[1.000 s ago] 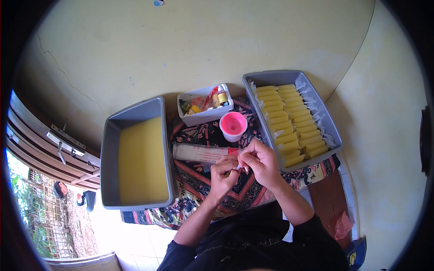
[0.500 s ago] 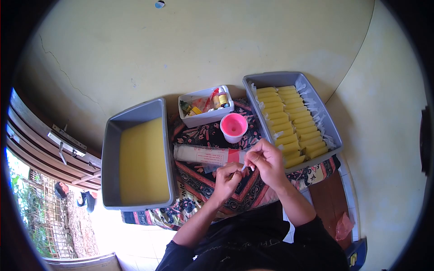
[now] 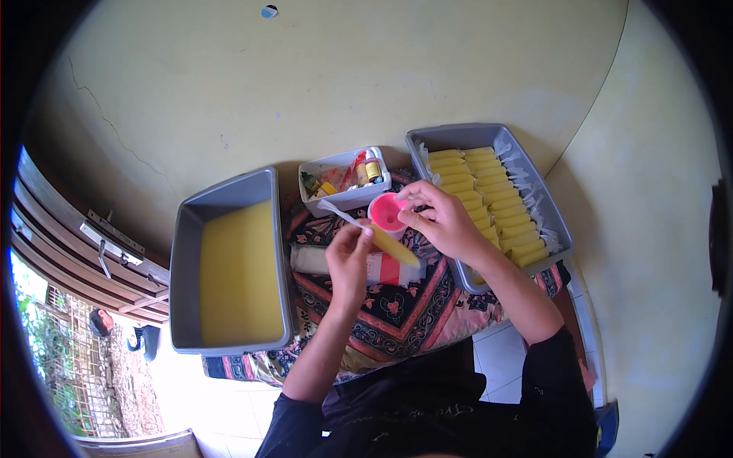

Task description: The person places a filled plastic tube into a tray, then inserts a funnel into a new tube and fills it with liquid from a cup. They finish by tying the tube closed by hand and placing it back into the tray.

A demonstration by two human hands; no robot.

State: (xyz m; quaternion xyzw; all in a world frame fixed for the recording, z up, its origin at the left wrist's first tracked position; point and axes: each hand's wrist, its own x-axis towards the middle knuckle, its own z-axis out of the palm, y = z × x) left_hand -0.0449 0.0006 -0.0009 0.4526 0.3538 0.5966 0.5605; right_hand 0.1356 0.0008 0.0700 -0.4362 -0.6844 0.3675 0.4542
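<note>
While the left hand pinches a filled yellow packet over the patterned cloth, the right hand grips the pink cup just beside it. 2 grey trays flank them: the liquid tray and the packet tray.

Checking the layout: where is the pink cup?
Head view, centre: pink cup on the patterned cloth, below the small white tub, right hand gripping its rim.

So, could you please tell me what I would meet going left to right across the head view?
Grey tub of yellow liquid → small white box of bottles → pink cup → grey tray of yellow-filled packets.
</note>
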